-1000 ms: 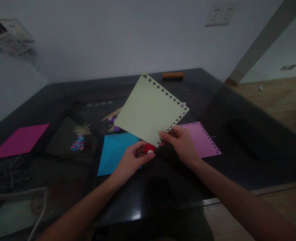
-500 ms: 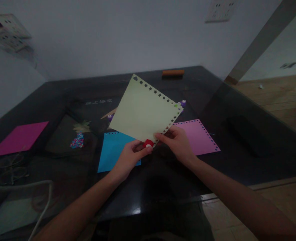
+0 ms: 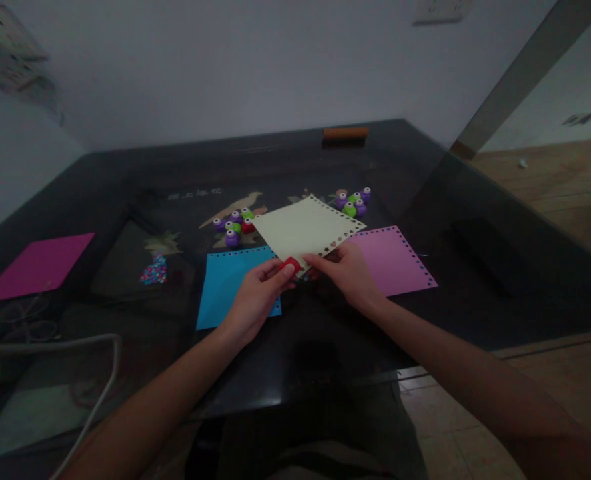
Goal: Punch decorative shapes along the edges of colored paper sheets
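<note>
At center frame, your left hand (image 3: 256, 295) grasps a red punch (image 3: 289, 264) at the cream sheet (image 3: 303, 223) your right hand (image 3: 351, 272) pinches, which partly blocks blue paper (image 3: 228, 287) below 2 punch clusters (image 3: 232, 239).

Your left hand (image 3: 256, 297) and right hand (image 3: 350, 275) are bare, forearms (image 3: 178, 379) too. Dark clothing (image 3: 375, 423) at your lap, dim, paler bands (image 3: 325, 456) low down.

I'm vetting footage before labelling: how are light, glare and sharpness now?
Head view: dim overall; a pale glare patch on the glossy table near its front edge; the cream sheet stands out bright; the upper-left wall sockets look smeared; the red punch shows little fine detail.
</note>
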Motion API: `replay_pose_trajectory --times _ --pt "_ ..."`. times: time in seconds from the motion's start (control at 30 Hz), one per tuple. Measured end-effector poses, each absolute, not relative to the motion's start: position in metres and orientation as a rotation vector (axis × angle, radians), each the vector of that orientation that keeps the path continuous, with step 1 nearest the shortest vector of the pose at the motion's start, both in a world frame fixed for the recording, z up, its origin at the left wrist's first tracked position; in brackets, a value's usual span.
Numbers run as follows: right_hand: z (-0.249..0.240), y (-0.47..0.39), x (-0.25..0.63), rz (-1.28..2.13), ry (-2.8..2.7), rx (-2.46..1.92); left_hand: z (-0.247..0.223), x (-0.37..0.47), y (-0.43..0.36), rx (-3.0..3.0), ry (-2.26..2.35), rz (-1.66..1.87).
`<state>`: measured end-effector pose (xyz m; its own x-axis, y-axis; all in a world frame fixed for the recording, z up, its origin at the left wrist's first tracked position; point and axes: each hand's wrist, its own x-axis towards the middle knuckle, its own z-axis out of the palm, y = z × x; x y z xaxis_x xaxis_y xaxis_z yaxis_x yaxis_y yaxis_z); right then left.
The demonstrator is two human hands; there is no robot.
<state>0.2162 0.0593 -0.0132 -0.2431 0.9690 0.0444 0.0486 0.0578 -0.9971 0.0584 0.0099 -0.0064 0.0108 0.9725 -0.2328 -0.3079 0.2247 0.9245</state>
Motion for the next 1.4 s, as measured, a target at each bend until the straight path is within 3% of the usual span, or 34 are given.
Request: replay_pose_trajectory --times 1.4 --pt "-0.0130 0.0566 0.2141 1.337 -1.417 -1.080 -0.0048 0.0593 0.0088 0.871 1.091 1.151"
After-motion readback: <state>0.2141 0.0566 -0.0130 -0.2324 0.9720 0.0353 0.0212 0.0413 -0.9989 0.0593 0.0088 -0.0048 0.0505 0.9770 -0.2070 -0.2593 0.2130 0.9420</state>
